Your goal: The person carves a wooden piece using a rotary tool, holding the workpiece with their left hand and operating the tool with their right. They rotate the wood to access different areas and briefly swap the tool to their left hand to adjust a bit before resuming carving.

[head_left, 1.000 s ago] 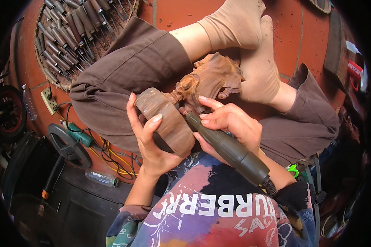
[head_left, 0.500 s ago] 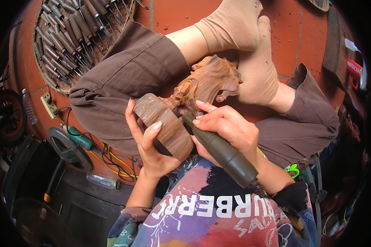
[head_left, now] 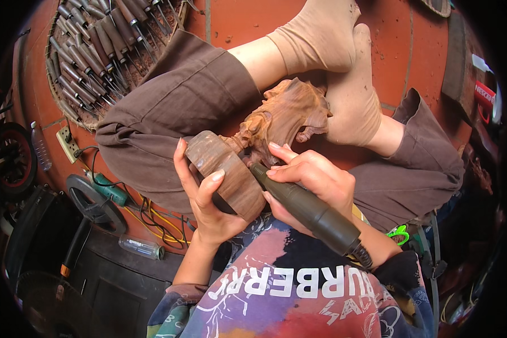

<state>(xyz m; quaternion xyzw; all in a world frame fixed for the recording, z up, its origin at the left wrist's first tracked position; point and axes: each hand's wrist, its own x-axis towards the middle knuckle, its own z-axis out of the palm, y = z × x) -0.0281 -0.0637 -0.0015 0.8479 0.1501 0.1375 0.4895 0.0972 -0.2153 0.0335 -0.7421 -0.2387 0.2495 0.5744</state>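
Note:
A carved wooden figure (head_left: 290,115) lies tilted between my legs, its far end by my socked feet. Its thick, block-like base (head_left: 225,174) points toward me. My left hand (head_left: 211,203) is closed around that base, with the thumb and a finger on its faces. My right hand (head_left: 315,180) grips a dark green rotary tool (head_left: 310,208) like a pen. The tool's narrow end meets the wood where the figure joins the base; its bit is hidden there. A cord leaves the tool's rear near my right forearm.
At the upper left, a round woven tray (head_left: 87,121) holds many wood-handled carving tools (head_left: 90,50). A power strip (head_left: 67,143), cables, a teal tool (head_left: 108,190) and plastic bottles (head_left: 141,247) lie to the left. Wood crumbs dot the red tile floor (head_left: 377,34).
The rear of the rotary tool has swung slightly right and its narrow end has shifted a little. My right hand turned with it. The figure and my left hand moved only slightly.

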